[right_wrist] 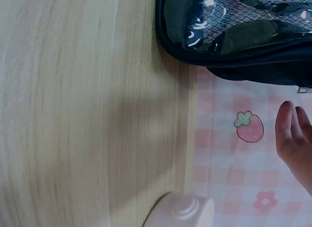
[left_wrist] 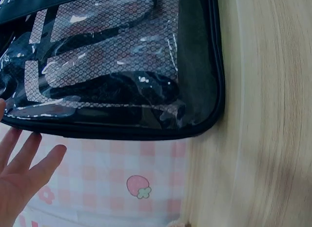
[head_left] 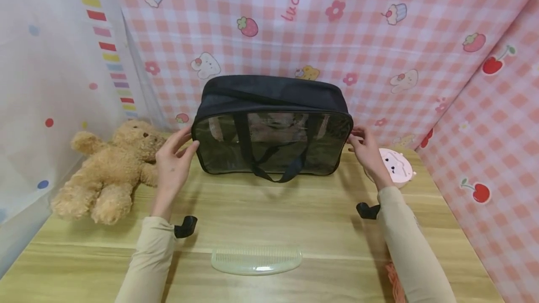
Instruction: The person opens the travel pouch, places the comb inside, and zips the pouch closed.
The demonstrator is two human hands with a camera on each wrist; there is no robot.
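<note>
A black bag [head_left: 273,90] with a see-through front panel stands upright on the table, its black strap handles hanging down in front. At its left edge is my left hand [head_left: 173,162], thumb by the front rim and fingers spread; in the left wrist view, fingertips [left_wrist: 34,139] meet the dark piping. My right hand [head_left: 369,153] is at the opposite edge with fairly straight fingers. The right wrist view shows fingertips [right_wrist: 285,110] a little apart from the bag's side; the thumb is out of that view. Mesh shows through the panel [left_wrist: 117,46].
A tan teddy bear [head_left: 101,167] lies at the left. A pale green comb [head_left: 257,265] is near the front of the wooden table [head_left: 273,219]. Beyond my right wrist sits a round pink item [head_left: 397,167]; coral strands [head_left: 395,282] lie beside the right sleeve. Checked cloth [head_left: 273,50] hangs behind.
</note>
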